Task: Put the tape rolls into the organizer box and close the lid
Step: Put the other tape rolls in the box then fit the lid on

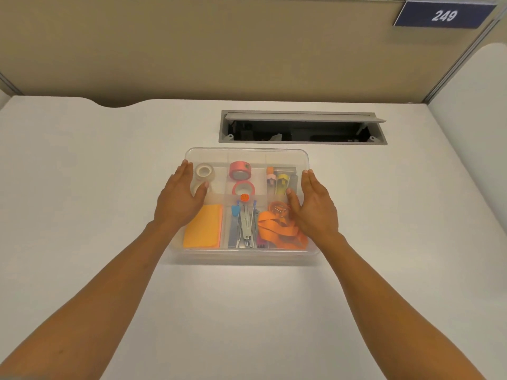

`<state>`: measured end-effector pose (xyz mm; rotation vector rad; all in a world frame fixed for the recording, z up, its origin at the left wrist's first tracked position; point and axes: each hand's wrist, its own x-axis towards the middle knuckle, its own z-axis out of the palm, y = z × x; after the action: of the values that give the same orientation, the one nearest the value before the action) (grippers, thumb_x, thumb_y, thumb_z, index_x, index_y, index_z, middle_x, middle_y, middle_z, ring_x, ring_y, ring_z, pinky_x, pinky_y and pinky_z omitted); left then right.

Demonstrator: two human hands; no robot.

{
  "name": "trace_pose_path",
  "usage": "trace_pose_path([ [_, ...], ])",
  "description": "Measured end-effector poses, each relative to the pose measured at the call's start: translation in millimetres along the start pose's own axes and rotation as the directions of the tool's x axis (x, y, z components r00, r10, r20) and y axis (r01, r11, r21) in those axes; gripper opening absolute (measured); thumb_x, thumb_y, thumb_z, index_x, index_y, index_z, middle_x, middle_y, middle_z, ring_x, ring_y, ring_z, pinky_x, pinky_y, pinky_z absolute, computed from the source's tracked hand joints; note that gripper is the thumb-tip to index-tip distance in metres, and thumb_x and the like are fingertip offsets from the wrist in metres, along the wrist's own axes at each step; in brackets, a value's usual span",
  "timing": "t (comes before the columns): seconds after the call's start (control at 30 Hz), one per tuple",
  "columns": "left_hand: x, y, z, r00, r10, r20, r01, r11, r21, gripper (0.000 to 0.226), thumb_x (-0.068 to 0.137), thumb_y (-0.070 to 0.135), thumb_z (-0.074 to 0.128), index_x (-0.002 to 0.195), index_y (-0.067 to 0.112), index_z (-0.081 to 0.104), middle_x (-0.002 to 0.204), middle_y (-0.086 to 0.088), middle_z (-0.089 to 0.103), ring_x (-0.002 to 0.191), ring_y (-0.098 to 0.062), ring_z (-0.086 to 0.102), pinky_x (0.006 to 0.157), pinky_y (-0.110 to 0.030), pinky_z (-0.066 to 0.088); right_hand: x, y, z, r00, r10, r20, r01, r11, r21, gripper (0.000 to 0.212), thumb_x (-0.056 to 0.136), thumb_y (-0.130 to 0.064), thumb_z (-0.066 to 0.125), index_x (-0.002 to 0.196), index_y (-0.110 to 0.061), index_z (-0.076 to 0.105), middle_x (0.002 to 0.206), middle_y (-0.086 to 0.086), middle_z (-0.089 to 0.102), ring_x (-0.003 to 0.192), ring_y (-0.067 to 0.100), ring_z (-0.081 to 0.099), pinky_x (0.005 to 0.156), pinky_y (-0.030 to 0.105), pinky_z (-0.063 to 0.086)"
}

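A clear plastic organizer box [245, 255] sits on the white desk with its clear lid [247, 154] lying on top. Through the lid I see a white tape roll [205, 171] in the back left compartment, with a second white roll partly hidden under my left thumb. Two pink tape rolls [240, 170] [243, 187] lie in the back middle compartment. My left hand [181, 198] rests flat on the lid's left side. My right hand [315, 207] rests flat on its right side. Neither hand holds anything.
The box also holds orange sticky notes [203, 230], a stapler [246, 226], an orange lanyard [277, 229] and small markers [281, 181]. An open grey cable tray [301, 127] is set into the desk behind the box. A beige partition wall [219, 50] stands at the back.
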<state>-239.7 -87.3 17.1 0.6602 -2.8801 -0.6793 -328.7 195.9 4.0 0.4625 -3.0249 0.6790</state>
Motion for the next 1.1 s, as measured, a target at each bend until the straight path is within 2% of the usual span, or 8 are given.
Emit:
trace_pose_path([
  [0.1,11,2,-1,1.000,0.003,-0.017,-0.003,0.999,0.051,0.067,0.092,0.047,0.044,0.148,0.014,0.027,0.157,-0.007,0.026,0.143,-0.031,0.025,0.113,-0.045,0.025,10,-2,-5,0.999,-0.024,-0.041,0.021,0.998,-0.059,0.063,0.096,-0.056,0.029,0.145,-0.017,0.029,0.152,0.008,0.035,0.134,0.030,0.038,0.106,0.044,0.034],
  [0.23,25,6,-10,0.990,0.043,-0.132,-0.032,0.996,0.084,0.058,0.087,0.043,0.055,0.131,0.006,0.051,0.135,-0.019,0.054,0.120,-0.037,0.051,0.097,-0.045,0.042,24,-10,-11,0.988,-0.111,-0.105,0.095,0.985,-0.147,0.048,0.096,-0.050,0.037,0.126,-0.014,0.046,0.124,0.011,0.058,0.105,0.029,0.054,0.086,0.042,0.046],
  [0.4,34,7,-14,0.965,0.044,-0.259,-0.029,0.998,0.062,0.036,0.095,0.028,0.048,0.112,0.001,0.065,0.103,-0.020,0.055,0.087,-0.041,0.059,0.072,-0.041,0.045,44,-16,-15,0.986,-0.063,-0.151,0.053,0.996,-0.067,0.039,0.098,-0.039,0.040,0.127,-0.014,0.048,0.116,0.011,0.056,0.098,0.025,0.055,0.077,0.033,0.047],
  [0.47,36,6,-15,0.962,0.040,-0.271,-0.020,0.997,0.074,0.035,0.096,0.025,0.046,0.117,0.001,0.062,0.102,-0.021,0.053,0.083,-0.041,0.058,0.070,-0.040,0.043,52,-15,-16,0.990,-0.018,-0.137,0.013,0.999,-0.033,0.039,0.099,-0.036,0.038,0.131,-0.016,0.045,0.119,0.013,0.053,0.098,0.027,0.058,0.074,0.031,0.046],
  [0.57,40,7,-9,0.973,0.031,-0.227,-0.010,0.995,0.094,0.044,0.097,0.024,0.045,0.136,0.004,0.046,0.113,-0.022,0.050,0.091,-0.039,0.057,0.075,-0.042,0.046,62,-12,-11,0.999,0.028,-0.047,-0.028,1.000,-0.012,0.044,0.099,-0.033,0.036,0.141,-0.019,0.035,0.138,0.014,0.042,0.110,0.031,0.056,0.082,0.038,0.049],
  [0.7,44,4,-4,0.988,0.064,-0.140,-0.046,0.990,0.131,0.052,0.099,0.028,0.037,0.147,0.009,0.026,0.147,-0.018,0.034,0.126,-0.036,0.043,0.098,-0.047,0.041,65,-8,-5,0.997,0.010,0.071,-0.010,1.000,-0.001,0.055,0.101,-0.035,0.030,0.150,-0.019,0.011,0.160,0.002,0.014,0.133,0.029,0.039,0.099,0.044,0.042],
  [0.83,49,-2,-2,0.998,0.061,-0.023,-0.059,0.995,0.080,0.052,0.101,0.034,0.028,0.149,0.014,0.025,0.158,-0.005,0.023,0.141,-0.028,0.028,0.111,-0.044,0.028,67,-3,-4,0.997,0.013,0.070,-0.013,1.000,0.004,0.055,0.101,-0.039,0.026,0.150,-0.019,0.014,0.159,0.001,0.017,0.136,0.028,0.036,0.102,0.047,0.039],
  [1.1,52,-9,3,0.998,0.041,-0.041,-0.038,0.997,0.060,0.051,0.101,0.038,0.028,0.147,0.018,0.028,0.157,-0.002,0.027,0.139,-0.027,0.032,0.109,-0.044,0.031,70,-1,1,0.998,0.036,0.053,-0.037,0.999,0.028,0.055,0.099,-0.043,0.028,0.149,-0.021,0.019,0.157,0.002,0.025,0.134,0.030,0.038,0.103,0.052,0.038],
])
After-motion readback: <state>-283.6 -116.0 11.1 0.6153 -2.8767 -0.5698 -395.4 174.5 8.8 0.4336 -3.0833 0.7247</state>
